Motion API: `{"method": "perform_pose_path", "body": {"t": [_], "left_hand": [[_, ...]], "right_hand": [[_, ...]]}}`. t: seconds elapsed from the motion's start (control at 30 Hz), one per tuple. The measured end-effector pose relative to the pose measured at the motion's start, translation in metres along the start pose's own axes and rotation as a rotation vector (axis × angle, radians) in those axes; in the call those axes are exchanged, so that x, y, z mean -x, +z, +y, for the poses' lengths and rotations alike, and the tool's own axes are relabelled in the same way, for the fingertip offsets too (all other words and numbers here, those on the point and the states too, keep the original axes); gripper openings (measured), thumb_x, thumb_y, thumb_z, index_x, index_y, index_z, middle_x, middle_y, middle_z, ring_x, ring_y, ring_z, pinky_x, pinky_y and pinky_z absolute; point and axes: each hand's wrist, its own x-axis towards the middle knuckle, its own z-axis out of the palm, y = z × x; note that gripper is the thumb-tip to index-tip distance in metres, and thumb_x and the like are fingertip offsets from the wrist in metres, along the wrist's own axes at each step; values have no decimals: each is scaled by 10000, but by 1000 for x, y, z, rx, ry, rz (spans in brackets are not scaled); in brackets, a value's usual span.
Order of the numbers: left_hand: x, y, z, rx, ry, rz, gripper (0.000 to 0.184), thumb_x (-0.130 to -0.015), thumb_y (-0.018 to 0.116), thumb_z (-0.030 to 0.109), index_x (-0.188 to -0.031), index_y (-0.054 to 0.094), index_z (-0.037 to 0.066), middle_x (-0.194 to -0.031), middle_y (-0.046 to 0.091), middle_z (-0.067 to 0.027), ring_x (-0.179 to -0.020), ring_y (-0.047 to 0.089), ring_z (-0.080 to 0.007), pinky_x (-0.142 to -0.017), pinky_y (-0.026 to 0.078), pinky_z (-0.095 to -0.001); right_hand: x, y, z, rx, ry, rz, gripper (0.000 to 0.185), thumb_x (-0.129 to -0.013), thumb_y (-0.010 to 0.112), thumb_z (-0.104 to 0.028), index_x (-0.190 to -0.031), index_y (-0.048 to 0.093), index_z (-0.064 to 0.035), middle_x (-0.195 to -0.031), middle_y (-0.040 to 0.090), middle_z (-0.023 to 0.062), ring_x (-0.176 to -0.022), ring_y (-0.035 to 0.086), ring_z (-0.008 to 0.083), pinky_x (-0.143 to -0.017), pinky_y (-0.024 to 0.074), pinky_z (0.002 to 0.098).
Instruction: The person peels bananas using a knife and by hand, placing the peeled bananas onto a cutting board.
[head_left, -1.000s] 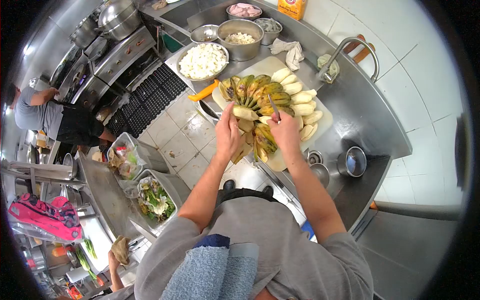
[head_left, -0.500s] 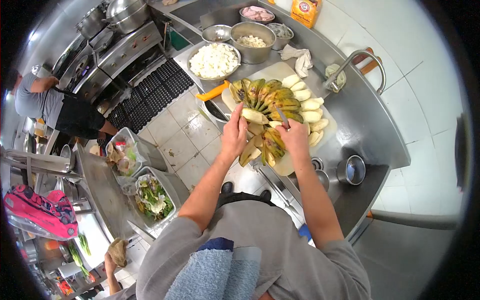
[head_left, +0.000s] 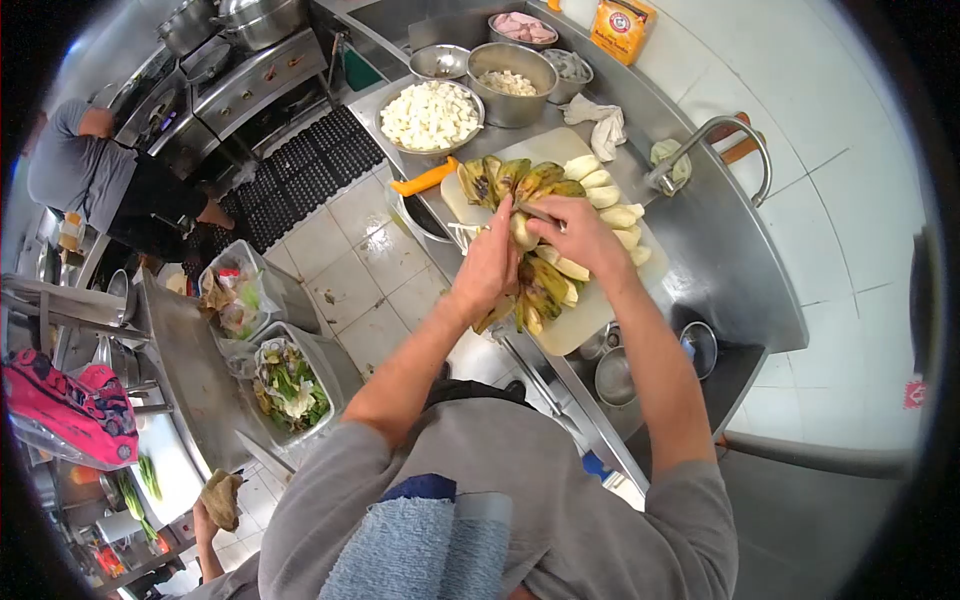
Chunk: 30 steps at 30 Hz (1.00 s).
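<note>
My left hand (head_left: 491, 264) is closed around a peeled plantain (head_left: 523, 233), which my fingers partly cover. My right hand (head_left: 580, 236) grips a knife (head_left: 535, 211), its blade across the plantain's upper end near my left fingertips. Both hands are over a white cutting board (head_left: 650, 270). Unpeeled plantains (head_left: 548, 182) lie behind my hands, with several peeled ones (head_left: 603, 196) along the board's right side. Loose peels (head_left: 541, 290) lie below my hands. An orange-handled tool (head_left: 425, 178) rests at the board's left edge.
A bowl of white cubes (head_left: 430, 117) and a deep pot (head_left: 511, 84) stand behind the board. The faucet (head_left: 715, 150) is at the right. Scrap bins (head_left: 292, 385) stand at the left. A co-worker (head_left: 110, 180) is near the stove; another person's hand (head_left: 205, 522) holds a brown cloth.
My right hand has moved left with the knife, to the plantain in my left hand. That plantain has turned from lying sideways to more upright. The co-worker near the stove has bent forward.
</note>
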Motion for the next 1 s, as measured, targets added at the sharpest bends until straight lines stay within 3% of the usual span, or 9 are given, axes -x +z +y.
{"method": "perform_pose_path", "body": {"t": [0.1, 0.2, 0.4, 0.6, 0.7, 0.8, 0.9, 1.0], "left_hand": [[-8, 2, -3, -55, 111, 25, 754, -851, 549, -31, -1504, 174, -65, -1062, 570, -299, -849, 565, -461, -764, 470, -511], [-14, 2, -3, -45, 133, 0, 756, -860, 547, -15, -1507, 161, -70, -1049, 574, -301, -850, 567, -457, -762, 469, -509], [-20, 5, 9, -104, -33, 5, 696, -883, 539, 12, -1490, 207, -67, -981, 606, -295, -798, 569, -471, -728, 466, -536], [-28, 17, 9, -121, -107, 70, 642, -888, 542, 27, -1469, 271, -12, -1063, 608, -307, -889, 601, -481, -783, 480, -553], [-26, 22, -3, -145, 76, 185, 635, -865, 565, 11, -1447, 312, 1, -920, 598, -260, -828, 587, -457, -742, 479, -513], [-21, 22, -9, -124, 108, 165, 598, -864, 555, -6, -1427, 352, -5, -962, 596, -260, -839, 593, -443, -754, 482, -497], [-11, 15, -4, -29, -57, 121, 551, -869, 526, -17, -1402, 391, 6, -1164, 574, -301, -1026, 576, -483, -887, 484, -505], [-4, 15, -8, -9, -91, 161, 535, -867, 525, -29, -1388, 406, -8, -1153, 577, -297, -1023, 580, -478, -892, 482, -493]], "right_hand": [[-5, -6, 10, 33, -120, 5, 332, -842, 707, -172, -1136, 684, -18, -875, 687, 162, -716, 616, 233, -714, 507, 352], [-8, -11, 12, -7, -17, -49, 323, -838, 664, -138, -1138, 682, -18, -859, 674, 159, -709, 614, 242, -706, 508, 349], [-13, -2, 22, -29, -81, 32, 269, -840, 618, -125, -1069, 644, 14, -835, 651, 164, -694, 604, 255, -682, 501, 358], [-20, -2, 36, -60, -118, 60, 232, -848, 608, -110, -1041, 628, 16, -825, 639, 196, -727, 628, 302, -677, 490, 385], [-17, -12, 31, -11, 20, -102, 269, -869, 595, -100, -1099, 637, 33, -884, 668, 174, -766, 630, 229, -720, 497, 346], [-12, 2, 33, -155, -11, 13, 268, -870, 603, -105, -1097, 639, 32, -883, 670, 173, -751, 615, 216, -722, 497, 331], [-15, 16, 34, -201, 49, 22, 303, -839, 631, -114, -1111, 641, 20, -879, 674, 210, -761, 659, 310, -714, 516, 364], [-16, 24, 29, -164, 25, 53, 271, -859, 629, -119, -1094, 645, 15, -889, 674, 219, -768, 668, 309, -703, 512, 367]]}}
